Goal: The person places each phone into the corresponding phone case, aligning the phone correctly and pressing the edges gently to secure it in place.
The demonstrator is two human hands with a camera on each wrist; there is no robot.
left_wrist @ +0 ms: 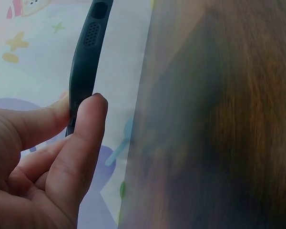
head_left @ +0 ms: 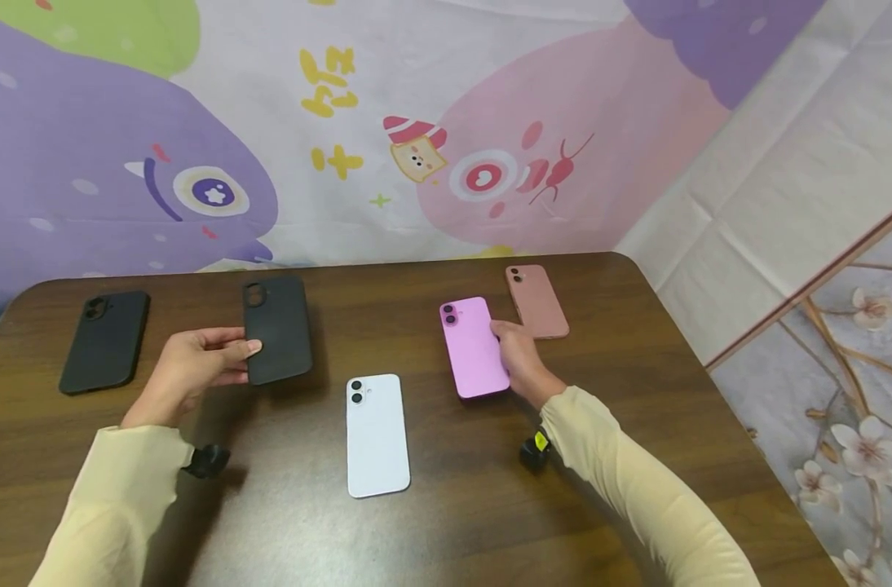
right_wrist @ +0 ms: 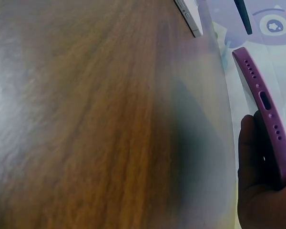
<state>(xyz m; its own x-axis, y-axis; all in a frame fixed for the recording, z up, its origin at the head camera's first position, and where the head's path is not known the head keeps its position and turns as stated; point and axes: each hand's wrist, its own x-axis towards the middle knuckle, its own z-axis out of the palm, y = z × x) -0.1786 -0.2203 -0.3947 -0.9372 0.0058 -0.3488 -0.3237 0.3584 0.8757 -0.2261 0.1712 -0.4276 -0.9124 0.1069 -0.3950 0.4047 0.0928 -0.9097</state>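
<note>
My left hand [head_left: 196, 363] pinches a black phone case [head_left: 280, 334] by its left edge, the thumb on the back and fingers behind. In the left wrist view the case [left_wrist: 88, 57] is edge-on, with port and speaker cutouts, above the table. My right hand [head_left: 523, 359] grips a bright pink phone [head_left: 475, 346] by its right edge. The right wrist view shows the phone's bottom edge [right_wrist: 264, 100], with its port and speaker holes, raised off the table. Between the hands a white phone [head_left: 377, 436] lies back up on the wood.
Another black phone case [head_left: 107, 341] lies at the far left of the brown table [head_left: 284, 522]. A dusty-pink phone [head_left: 538, 300] lies just beyond my right hand. A cartoon-printed cloth [head_left: 358, 220] hangs along the back edge.
</note>
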